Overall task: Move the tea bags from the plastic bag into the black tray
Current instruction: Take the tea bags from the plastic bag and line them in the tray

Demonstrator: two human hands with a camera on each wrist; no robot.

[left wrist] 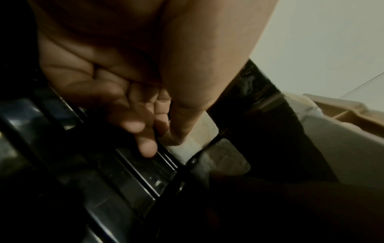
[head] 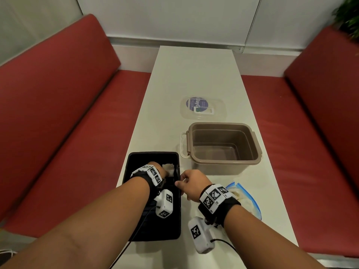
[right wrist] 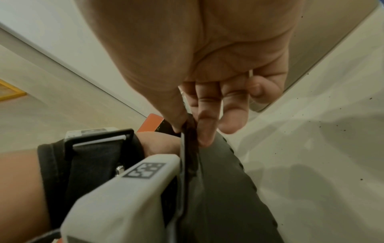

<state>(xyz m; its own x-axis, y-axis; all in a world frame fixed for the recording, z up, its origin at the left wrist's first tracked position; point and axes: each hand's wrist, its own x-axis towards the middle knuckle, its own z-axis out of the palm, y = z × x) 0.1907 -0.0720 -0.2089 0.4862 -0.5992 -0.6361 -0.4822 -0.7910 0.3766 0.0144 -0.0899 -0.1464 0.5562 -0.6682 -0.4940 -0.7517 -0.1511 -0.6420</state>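
Black plastic, ribbed on its floor, the tray (head: 136, 191) lies at the near left of a white table (head: 194, 74). The left hand (head: 158, 168) reaches into its far end, fingers (left wrist: 145, 148) straight and close together, tips down on the floor, thumb alongside; just past the tips lie pale tea bags (head: 170, 168) in the tray's far right corner. In the left wrist view the bags (left wrist: 199, 136) show as soft white squares against the wall, and I cannot tell whether the thumb touches them.

The right hand (head: 191, 184) pinches the tray's right rim (right wrist: 185, 148) between thumb and forefinger, the other fingers loosely bent above it.

The plastic bag (head: 244, 200), clear with a blue edge, lies on the table behind the right wrist, with pale contents showing through it.

Beyond the tray stands a taupe tub (head: 223, 146), open, with a white latch on its left side. Farther back lies a clear lid (head: 203, 107) bearing a round blue label; its white lettering reads roughly "layC", the rest too blurred to make out.

Red benches (head: 58, 94) flank the table, and both wrists wear black straps carrying white blocks printed with square black-and-white codes.
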